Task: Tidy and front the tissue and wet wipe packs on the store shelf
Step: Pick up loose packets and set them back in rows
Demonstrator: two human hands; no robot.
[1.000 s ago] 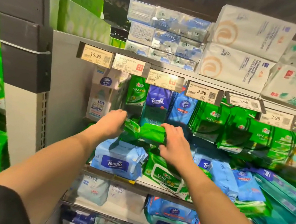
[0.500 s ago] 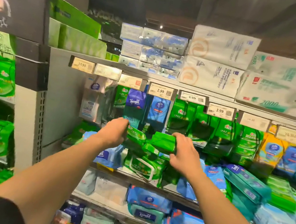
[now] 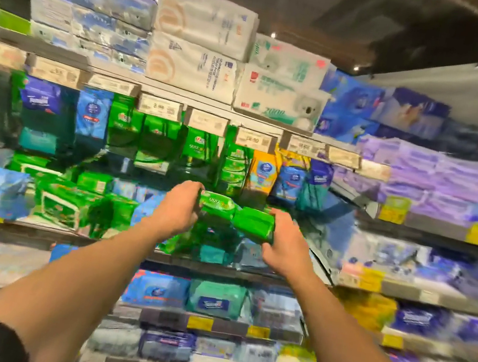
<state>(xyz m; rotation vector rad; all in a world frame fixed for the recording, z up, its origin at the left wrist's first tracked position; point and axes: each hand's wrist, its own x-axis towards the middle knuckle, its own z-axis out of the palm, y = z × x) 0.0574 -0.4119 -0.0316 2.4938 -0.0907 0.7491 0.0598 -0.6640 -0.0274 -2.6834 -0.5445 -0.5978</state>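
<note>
Nearest the camera, the left hand (image 3: 174,213) and right hand (image 3: 285,246) each grip one end of a green pack (image 3: 235,216), held level between them. Behind the pack hang green wipe packs (image 3: 156,139); above those, white tissue bundles (image 3: 200,40).

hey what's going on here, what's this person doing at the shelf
A person is tidying a store shelf of tissue and wet wipe packs. Their left hand and right hand grip the two ends of a bundle of green packs, held in the air in front of the shelf with more green and blue packs. The bundle is not yet set down. The picture is blurred.
</note>
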